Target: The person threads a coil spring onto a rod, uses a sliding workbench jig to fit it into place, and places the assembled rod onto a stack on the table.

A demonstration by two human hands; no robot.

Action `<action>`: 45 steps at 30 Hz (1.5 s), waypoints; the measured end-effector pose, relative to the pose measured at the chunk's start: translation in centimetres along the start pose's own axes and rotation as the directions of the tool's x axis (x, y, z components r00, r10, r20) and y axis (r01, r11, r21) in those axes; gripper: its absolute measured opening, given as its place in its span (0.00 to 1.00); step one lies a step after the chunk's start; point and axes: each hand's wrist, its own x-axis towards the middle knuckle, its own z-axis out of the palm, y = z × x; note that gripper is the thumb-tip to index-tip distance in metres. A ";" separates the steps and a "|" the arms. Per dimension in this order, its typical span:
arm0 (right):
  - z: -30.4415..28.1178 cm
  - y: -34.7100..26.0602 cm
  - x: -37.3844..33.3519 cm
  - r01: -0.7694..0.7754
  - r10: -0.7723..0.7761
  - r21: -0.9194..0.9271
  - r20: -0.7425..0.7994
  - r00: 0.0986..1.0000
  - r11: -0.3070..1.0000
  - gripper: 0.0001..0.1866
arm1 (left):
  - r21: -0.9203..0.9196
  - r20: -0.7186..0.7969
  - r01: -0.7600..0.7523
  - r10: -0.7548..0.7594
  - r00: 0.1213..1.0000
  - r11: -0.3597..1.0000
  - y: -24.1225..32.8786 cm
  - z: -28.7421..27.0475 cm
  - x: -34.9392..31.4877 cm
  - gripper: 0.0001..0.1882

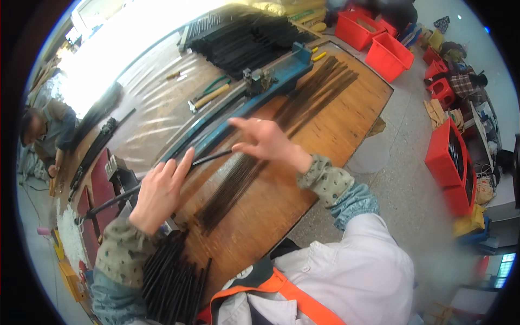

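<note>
A long thin black rod (pixel 116 200) slants across the bench, from the dark metal device (pixel 120 172) on the left toward my right hand. My left hand (pixel 162 190) is wrapped over the rod's middle, its fingers pointing up and its thumb hidden. Close to the rod's right end is my right hand (pixel 265 142), open, index finger and thumb spread apart. Whether the thumb touches the rod's tip I cannot tell. Beyond both hands runs a long blue metal rail (pixel 216 135) with a clamp-like fitting (pixel 259 81). Under the right hand lies a bundle of thin dark strips (pixel 230 189).
Black rods (pixel 170 276) stand bunched by my left forearm. More black strips (pixel 246 43) are piled at the back, near green-handled pliers (pixel 215 85) and a wooden-handled hammer (pixel 210 98). Another person (pixel 51 127) works at far left. Red bins (pixel 388 57) stand on the right floor.
</note>
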 end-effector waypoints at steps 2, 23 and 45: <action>0.0 -0.2 0.6 0.169 -0.169 0.004 -0.012 0.986 0.986 0.34 | -0.051 0.014 -0.057 0.057 0.998 0.997 0.3 0.7 0.0 0.30; 5.2 -6.7 1.1 0.068 -0.076 0.210 0.032 0.997 0.975 0.19 | 0.098 -0.167 0.242 -0.224 0.960 0.965 -3.0 -3.5 -10.5 0.20; 17.0 -14.0 11.9 -0.245 0.101 0.356 0.376 0.921 0.902 0.09 | -0.145 -0.498 0.564 -0.552 0.669 0.813 -8.1 -8.0 -24.2 0.11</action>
